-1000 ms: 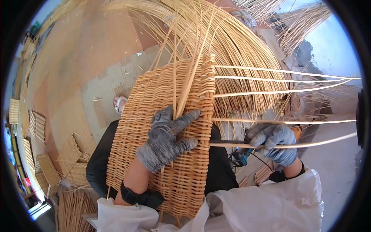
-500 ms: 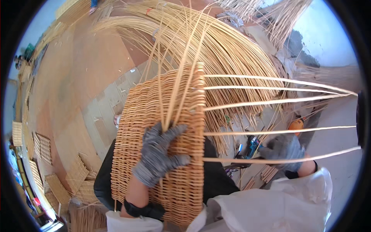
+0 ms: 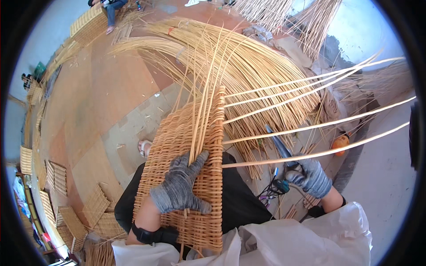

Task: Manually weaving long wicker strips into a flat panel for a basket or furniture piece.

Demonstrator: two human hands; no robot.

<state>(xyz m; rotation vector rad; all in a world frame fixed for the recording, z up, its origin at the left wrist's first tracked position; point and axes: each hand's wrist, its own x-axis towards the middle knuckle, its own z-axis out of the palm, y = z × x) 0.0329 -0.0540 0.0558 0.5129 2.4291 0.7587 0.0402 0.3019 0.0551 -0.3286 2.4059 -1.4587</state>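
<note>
A woven wicker panel (image 3: 208, 186) stands tilted across my lap. My left hand (image 3: 177, 186), in a grey knit glove, lies on its face with fingers spread. Several long canes (image 3: 206, 102) rise from beneath that hand along the panel and past its top edge. More pale canes (image 3: 310, 122) stick out from the panel's right edge toward the right. In my gloved right hand (image 3: 310, 177), fingers closed, is a tapered blue-grey pointed tool (image 3: 279, 142). Its tip points up and left, below the canes; its handle is mostly hidden in the glove.
A large bundle of loose canes (image 3: 266, 75) covers the floor ahead. By the right hand sit a teal power tool (image 3: 280, 186) and an orange object (image 3: 341, 144). Woven panels (image 3: 73, 224) lie at the left. Another person (image 3: 113, 13) sits at the far left.
My right hand has come up and left, bringing the pointed tool into clear sight. The panel has shifted and tilted, and its right-hand canes now slant upward. My left hand stays on it.
</note>
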